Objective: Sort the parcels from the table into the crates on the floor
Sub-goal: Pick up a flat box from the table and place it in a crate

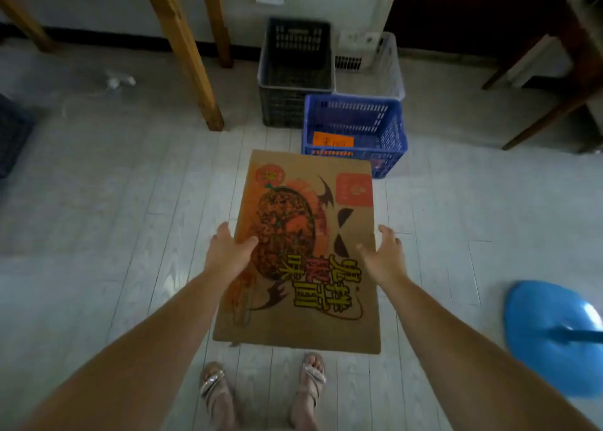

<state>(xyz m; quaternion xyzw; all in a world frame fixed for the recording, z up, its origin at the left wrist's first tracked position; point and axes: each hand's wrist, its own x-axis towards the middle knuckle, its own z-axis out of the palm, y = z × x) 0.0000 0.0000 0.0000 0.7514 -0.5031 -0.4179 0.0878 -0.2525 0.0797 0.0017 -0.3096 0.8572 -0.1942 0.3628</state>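
Though blurred, cardboard parcel (350,231) shows yellow Chinese characters; left hand (228,251) grips its left edge, right hand (385,256) splayed open at right edge, contact unclear.

pale plank floor (130,202), white wall (114,3), wooden table legs (186,49)

We are stretching both bare arms from the bottom corners toward the middle of the frame. Our left hand (228,254) is gripping the parcel (303,173) by its edge, thumb on top. Our right hand (385,254) is spreading its fingers loosely, just right of centre.
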